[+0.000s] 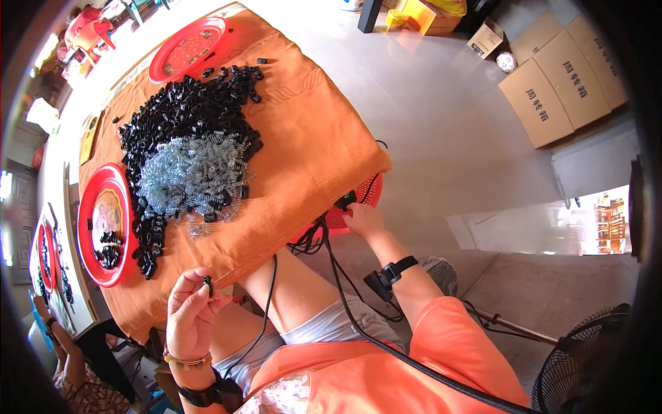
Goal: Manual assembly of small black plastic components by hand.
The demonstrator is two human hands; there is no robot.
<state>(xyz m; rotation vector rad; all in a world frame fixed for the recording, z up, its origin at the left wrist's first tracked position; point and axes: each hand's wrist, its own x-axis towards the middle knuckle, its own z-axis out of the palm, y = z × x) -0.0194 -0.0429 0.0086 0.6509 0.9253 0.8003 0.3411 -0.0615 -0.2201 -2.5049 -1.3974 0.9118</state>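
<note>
My left hand (189, 307), raised at the near edge of the table, pinches a small black plastic part (207, 285) between thumb and fingers. Off the table's right side, my right hand (364, 219) is over a red perforated basket (373, 192). Its fingers are drawn together beside a dark object (347, 200); whether they grip it is hidden. On the orange cloth (303, 148) lies a wide heap of small black plastic parts (186, 103). A pile of small silvery coil springs (193, 172) rests on the near part of that heap.
Red round trays stand at the table's far end (153, 63) and left side (85, 245), the latter holding some black parts. Black cables (338, 276) run across my lap. A fan (583, 366) stands at lower right, cardboard (545, 103) at upper right. Another person's hand (69, 352) shows at lower left.
</note>
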